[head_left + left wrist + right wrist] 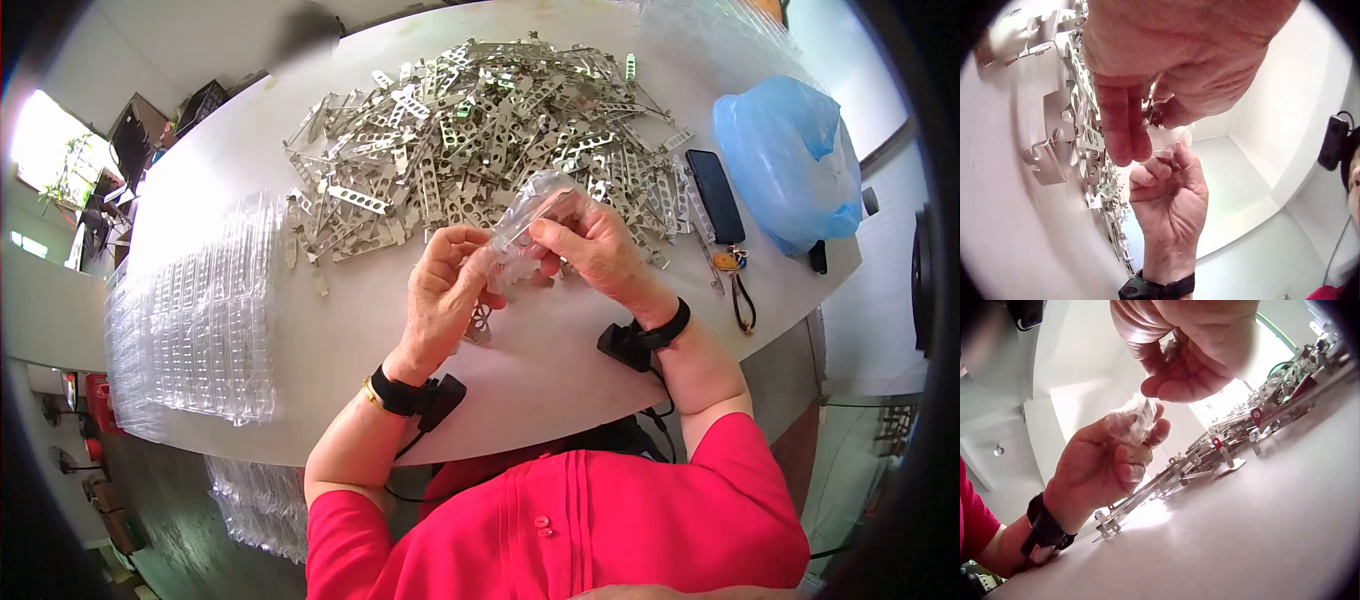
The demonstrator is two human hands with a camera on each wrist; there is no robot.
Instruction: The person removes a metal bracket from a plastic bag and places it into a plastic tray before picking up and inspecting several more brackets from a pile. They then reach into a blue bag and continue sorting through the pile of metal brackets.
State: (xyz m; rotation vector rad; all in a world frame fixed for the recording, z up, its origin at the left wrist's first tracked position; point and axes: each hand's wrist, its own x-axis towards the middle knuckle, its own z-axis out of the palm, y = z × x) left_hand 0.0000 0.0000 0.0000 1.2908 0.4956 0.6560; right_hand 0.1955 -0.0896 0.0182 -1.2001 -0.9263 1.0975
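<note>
Clear crinkled plastic (520,215) stretches between the two hands above the near side of the metal pile. The left hand (440,295) pinches its lower left part between thumb and fingers; in the right wrist view this hand (1094,472) grips a bunched white clump of the plastic (1135,419). The right hand (598,250) holds the upper right end with thumb and curled fingers; in the left wrist view that hand (1169,209) pinches the film. A metal piece (480,322) shows under the left hand. What lies inside the plastic cannot be told.
A large heap of perforated metal strips (460,140) covers the table's middle. Stacked clear plastic trays (210,310) stand at the left. On the right lie a black phone (713,195), keys (728,262) and a blue plastic bag (790,160).
</note>
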